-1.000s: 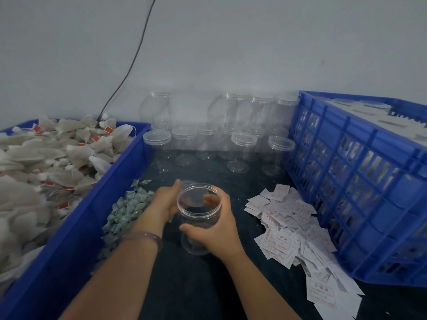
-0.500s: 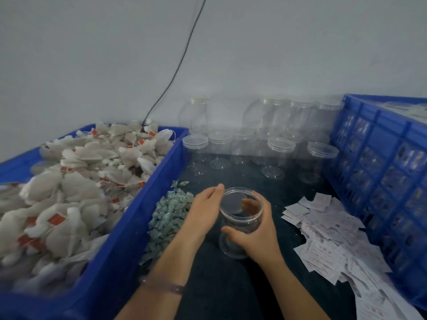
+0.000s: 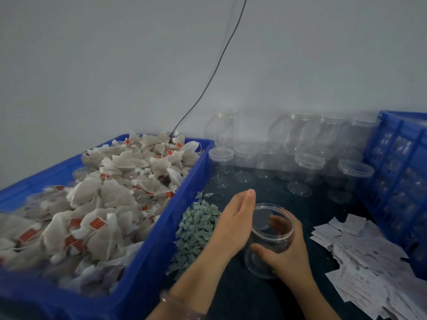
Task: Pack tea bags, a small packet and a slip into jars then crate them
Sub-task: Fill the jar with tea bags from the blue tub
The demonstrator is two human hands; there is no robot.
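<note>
While our right hand [image 3: 285, 256] grips the jar [image 3: 269, 229] and our left hand [image 3: 233, 225] lies flat beside it, dark tabletop [image 3: 323, 205] shows between tub [image 3: 180, 211] and crate [image 3: 392, 162], the crate cut off at frame right.

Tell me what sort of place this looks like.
Likely a small hand-packing station for tea: a blue plastic bin heaped with white tea bags, rows of empty clear plastic jars, and a pile of white paper slips.

The tea-bag bin [image 3: 147, 280] runs off the left edge, the crate [image 3: 397, 172] off the right; print on the slips [image 3: 369, 269] is too blurred to read
</note>
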